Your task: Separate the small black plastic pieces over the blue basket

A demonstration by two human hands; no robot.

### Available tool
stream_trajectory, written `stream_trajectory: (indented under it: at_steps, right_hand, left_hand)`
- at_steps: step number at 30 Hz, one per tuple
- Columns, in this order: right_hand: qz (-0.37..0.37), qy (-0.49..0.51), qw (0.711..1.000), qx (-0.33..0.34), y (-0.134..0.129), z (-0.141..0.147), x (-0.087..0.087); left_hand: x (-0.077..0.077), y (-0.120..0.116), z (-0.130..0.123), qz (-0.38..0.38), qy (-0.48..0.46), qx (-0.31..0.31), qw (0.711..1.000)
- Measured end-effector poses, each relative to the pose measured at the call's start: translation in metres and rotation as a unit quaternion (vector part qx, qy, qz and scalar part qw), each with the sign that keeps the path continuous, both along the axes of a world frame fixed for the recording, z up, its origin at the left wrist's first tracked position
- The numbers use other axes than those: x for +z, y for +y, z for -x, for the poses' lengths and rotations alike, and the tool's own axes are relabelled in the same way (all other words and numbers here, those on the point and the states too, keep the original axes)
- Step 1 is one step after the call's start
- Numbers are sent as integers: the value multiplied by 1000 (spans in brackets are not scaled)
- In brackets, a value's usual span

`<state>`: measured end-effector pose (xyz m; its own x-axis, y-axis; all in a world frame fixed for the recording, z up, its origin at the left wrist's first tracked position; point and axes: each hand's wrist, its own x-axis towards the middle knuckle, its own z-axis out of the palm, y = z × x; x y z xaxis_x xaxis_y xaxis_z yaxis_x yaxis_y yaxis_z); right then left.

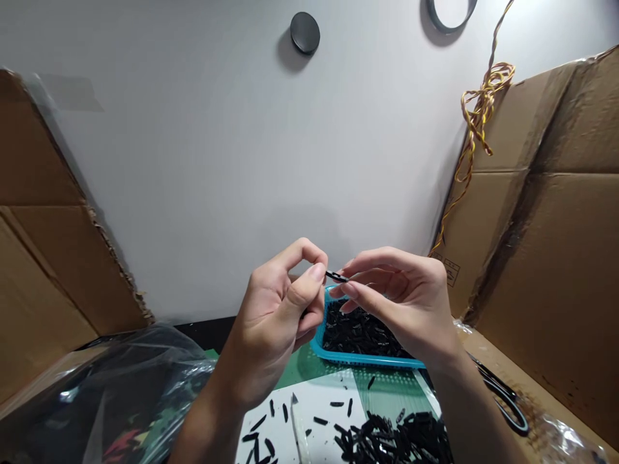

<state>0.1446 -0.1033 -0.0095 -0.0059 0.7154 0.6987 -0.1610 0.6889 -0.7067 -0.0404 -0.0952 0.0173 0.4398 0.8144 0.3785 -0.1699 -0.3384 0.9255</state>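
Observation:
A small, narrow black plastic piece (336, 276) with little openings along it is held up above the work surface. My left hand (285, 303) pinches one end of it between thumb and forefinger. At its other end, the thumb and fingertips of my right hand (401, 296) close around it. Behind and below my hands stands a blue basket (367, 359) full of similar black pieces. A pile of such black pieces (396, 438) lies nearer to me, with several loose ones scattered on a white sheet (285, 412). A pale craft knife (300, 432) lies among them.
Cardboard panels (556, 193) flank both sides, against a pale wall (217, 161). A clear plastic bag (145, 380) lies at left. Scissors (505, 399) lie at right, beyond my right forearm. Twisted yellow-brown wire (478, 116) hangs at the upper right. Under the sheet is a green mat (309, 361).

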Motion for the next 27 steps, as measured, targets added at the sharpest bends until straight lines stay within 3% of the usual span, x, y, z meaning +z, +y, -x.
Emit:
stream_trajectory:
  at_steps: [7,14,24,27]
  right_hand:
    - [5,7,1000,20,-2,1,1]
    - [-6,6,1000,19,0,-1,1]
    - [-47,-15,999,-15,1,-3,1]
    - [-51,-56,994,-74,3,-6,1]
  left_hand:
    - [5,-3,-3,-16,26,11,999]
    - [12,-17,-9,-46,67,103,991]
    - [6,-6,-1,-87,115,75,987]
    - [2,-2,-3,-81,85,80,990]
